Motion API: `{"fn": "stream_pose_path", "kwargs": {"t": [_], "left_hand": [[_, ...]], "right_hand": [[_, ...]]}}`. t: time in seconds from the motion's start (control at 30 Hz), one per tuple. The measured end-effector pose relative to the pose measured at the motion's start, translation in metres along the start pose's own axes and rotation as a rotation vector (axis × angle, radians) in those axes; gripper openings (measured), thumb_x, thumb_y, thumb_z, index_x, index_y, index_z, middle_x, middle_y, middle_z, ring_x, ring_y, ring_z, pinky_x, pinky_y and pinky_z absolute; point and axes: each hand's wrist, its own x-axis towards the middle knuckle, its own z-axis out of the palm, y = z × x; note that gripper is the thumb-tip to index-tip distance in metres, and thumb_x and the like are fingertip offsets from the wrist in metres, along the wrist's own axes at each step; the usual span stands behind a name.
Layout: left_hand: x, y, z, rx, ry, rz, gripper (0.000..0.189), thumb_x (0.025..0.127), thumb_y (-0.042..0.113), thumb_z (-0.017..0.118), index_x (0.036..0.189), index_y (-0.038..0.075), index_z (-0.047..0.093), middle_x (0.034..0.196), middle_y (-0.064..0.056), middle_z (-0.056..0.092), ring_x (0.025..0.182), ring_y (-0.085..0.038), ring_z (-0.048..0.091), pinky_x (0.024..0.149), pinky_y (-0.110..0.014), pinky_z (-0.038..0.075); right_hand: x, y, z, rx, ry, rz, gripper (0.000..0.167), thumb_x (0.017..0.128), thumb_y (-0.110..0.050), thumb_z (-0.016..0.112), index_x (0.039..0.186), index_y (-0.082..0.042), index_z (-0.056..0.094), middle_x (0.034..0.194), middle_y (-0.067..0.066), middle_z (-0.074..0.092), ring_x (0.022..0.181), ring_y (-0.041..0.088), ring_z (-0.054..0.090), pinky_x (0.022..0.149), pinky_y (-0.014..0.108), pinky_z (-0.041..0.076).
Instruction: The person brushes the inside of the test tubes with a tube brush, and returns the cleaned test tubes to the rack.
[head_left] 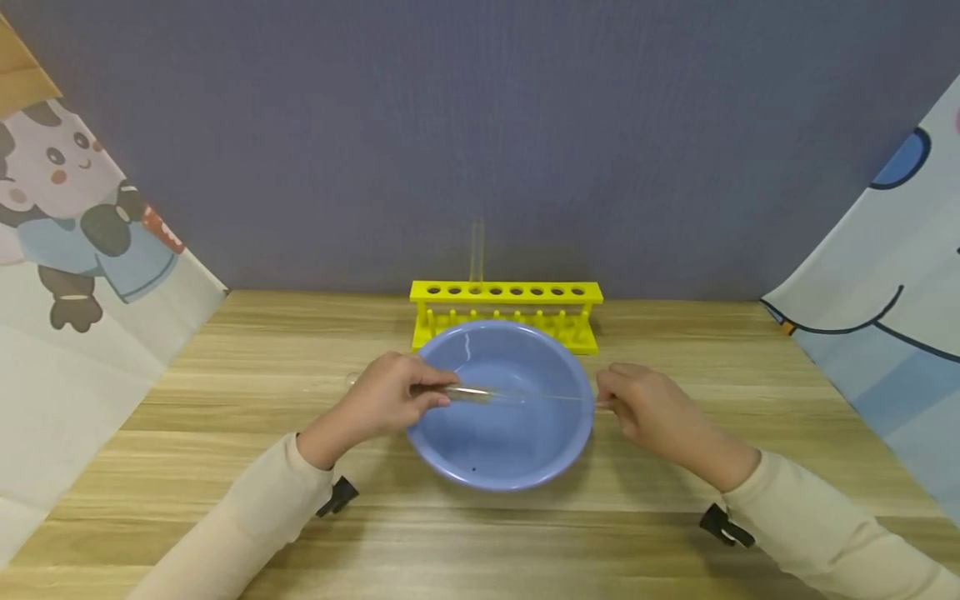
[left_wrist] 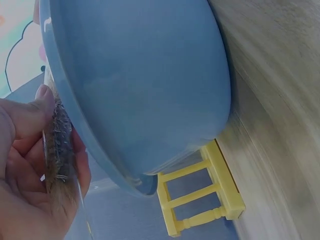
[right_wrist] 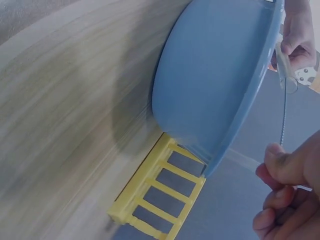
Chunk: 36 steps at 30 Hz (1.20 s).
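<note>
Over the blue basin (head_left: 498,454), my left hand (head_left: 390,393) grips a clear glass test tube (head_left: 510,398) lying nearly level, its open end towards the right. Inside the tube sits the bristled head of a test tube brush (left_wrist: 61,145), seen between thumb and fingers in the left wrist view. The brush's thin twisted wire (right_wrist: 284,120) runs out of the tube mouth. At the basin's right rim, my right hand (head_left: 654,410) pinches that wire, thumb against curled fingers. The tube's rounded end shows just left of my left hand.
Behind the basin stands a yellow test tube rack (head_left: 506,292), partly hidden by its rim. Another clear test tube (head_left: 477,254) stands upright in the rack. The wooden table (head_left: 525,550) ends at a grey back panel (head_left: 495,125), with cartoon-printed sheets at both sides.
</note>
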Motion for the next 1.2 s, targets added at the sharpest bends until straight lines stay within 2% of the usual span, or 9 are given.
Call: {"fn": "stream_pose_path", "kwargs": {"t": [0.2,0.47,0.6,0.83,0.93,1.07,1.2], "left_hand": [[-0.002,-0.003,0.002,0.068,0.077,0.057,0.027,0.078,0.013,0.077,0.104,0.009,0.074,0.083,0.0,0.069,0.063,-0.005,0.046,0.05,-0.02,0.042],[-0.004,-0.009,0.003,0.131,0.164,0.148,0.03,0.074,0.011,0.08,0.103,0.009,0.074,0.088,0.0,0.072,0.069,-0.009,0.054,0.054,-0.019,0.044],[-0.005,-0.012,0.003,0.149,0.196,0.192,0.029,0.073,0.01,0.08,0.102,0.009,0.075,0.09,0.0,0.073,0.072,-0.01,0.057,0.055,-0.019,0.046],[-0.005,-0.018,0.003,0.205,0.274,0.303,0.029,0.07,0.01,0.082,0.099,0.01,0.075,0.089,0.002,0.073,0.073,-0.013,0.06,0.058,-0.022,0.048],[-0.005,-0.019,0.003,0.217,0.298,0.33,0.029,0.07,0.008,0.082,0.098,0.01,0.076,0.088,0.003,0.073,0.073,-0.013,0.06,0.058,-0.022,0.049],[-0.005,-0.02,0.003,0.218,0.297,0.318,0.029,0.07,0.008,0.082,0.098,0.01,0.076,0.088,0.002,0.073,0.072,-0.012,0.059,0.057,-0.022,0.048],[-0.002,-0.017,0.0,0.225,0.297,0.279,0.027,0.071,0.008,0.081,0.098,0.01,0.076,0.087,0.002,0.073,0.071,-0.011,0.058,0.055,-0.021,0.046]], "right_hand": [[-0.001,0.002,-0.006,0.076,-0.06,0.065,0.038,0.068,0.016,0.069,0.065,-0.016,0.048,0.065,-0.012,0.043,0.06,0.001,0.038,0.05,0.02,0.039],[-0.001,0.008,-0.015,0.272,-0.287,0.259,0.029,0.08,0.006,0.068,0.067,-0.014,0.051,0.062,-0.011,0.043,0.056,0.001,0.038,0.048,0.019,0.037],[-0.002,0.013,-0.018,0.364,-0.353,0.295,0.029,0.083,0.004,0.066,0.068,-0.014,0.05,0.061,-0.01,0.041,0.055,0.001,0.038,0.049,0.019,0.035],[-0.005,0.021,-0.018,0.478,-0.369,0.263,0.028,0.083,0.003,0.066,0.067,-0.014,0.049,0.06,-0.012,0.037,0.054,0.0,0.037,0.048,0.019,0.034],[-0.006,0.023,-0.018,0.528,-0.377,0.251,0.027,0.083,0.002,0.065,0.067,-0.013,0.049,0.061,-0.013,0.037,0.054,0.0,0.037,0.048,0.019,0.034],[-0.007,0.026,-0.017,0.562,-0.375,0.256,0.025,0.084,0.001,0.065,0.068,-0.012,0.05,0.062,-0.012,0.037,0.054,-0.001,0.036,0.047,0.02,0.033],[-0.006,0.025,-0.017,0.483,-0.306,0.257,0.024,0.084,0.001,0.066,0.071,-0.014,0.053,0.064,-0.012,0.043,0.057,0.0,0.039,0.048,0.02,0.035]]}}
